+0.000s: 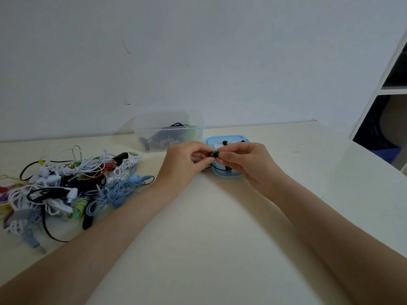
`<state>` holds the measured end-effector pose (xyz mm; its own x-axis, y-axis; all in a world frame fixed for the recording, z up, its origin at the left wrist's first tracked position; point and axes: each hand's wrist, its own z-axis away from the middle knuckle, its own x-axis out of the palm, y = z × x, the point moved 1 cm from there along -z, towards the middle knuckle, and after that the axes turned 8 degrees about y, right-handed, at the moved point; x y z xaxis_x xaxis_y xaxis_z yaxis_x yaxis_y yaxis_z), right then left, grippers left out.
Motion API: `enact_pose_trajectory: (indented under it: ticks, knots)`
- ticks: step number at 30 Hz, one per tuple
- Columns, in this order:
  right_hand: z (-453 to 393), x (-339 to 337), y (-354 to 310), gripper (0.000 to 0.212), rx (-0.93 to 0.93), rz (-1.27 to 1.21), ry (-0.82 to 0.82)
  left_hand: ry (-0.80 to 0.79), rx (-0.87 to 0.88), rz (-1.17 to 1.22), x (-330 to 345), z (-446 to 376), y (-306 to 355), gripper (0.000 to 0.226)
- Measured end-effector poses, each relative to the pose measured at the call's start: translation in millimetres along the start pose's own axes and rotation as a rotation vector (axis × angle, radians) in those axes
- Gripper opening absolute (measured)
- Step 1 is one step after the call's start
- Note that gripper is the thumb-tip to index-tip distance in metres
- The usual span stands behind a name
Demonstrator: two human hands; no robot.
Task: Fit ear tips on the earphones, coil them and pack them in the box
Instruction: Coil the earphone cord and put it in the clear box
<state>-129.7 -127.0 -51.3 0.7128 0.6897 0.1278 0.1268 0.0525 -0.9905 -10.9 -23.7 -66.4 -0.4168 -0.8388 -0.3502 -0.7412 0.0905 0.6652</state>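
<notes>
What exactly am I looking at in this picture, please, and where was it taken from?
There is no machine here: this is one picture from a camera worn on a person's head, looking forward and down over their bare arms. The left hand and right hand meet above a pale table, pinching a small black earphone between their fingertips, probably to fit an ear tip; that detail is too small to be sure of. A thin black cable hangs from it. Just behind the hands stands a small blue tub with small black and white pieces inside. Further back, against the wall, is a clear plastic box already holding some coiled earphones. To the left lies a tangled heap of earphones in white, blue, black, green and red.
</notes>
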Motion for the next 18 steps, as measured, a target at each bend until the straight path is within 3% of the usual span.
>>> enact_pose_trajectory:
  ticks: [9, 18]
  knots:
    - [3.0, 1.5, -3.3, 0.008, -0.002, -0.029, -0.009, 0.022, 0.129, 0.002, -3.8, -0.5, -1.3, 0.022]
    - [1.5, 0.2, -0.5, 0.011, 0.087, -0.128, -0.042, -0.024, 0.063, 0.050, -4.6, -0.1, 1.2, 0.027]
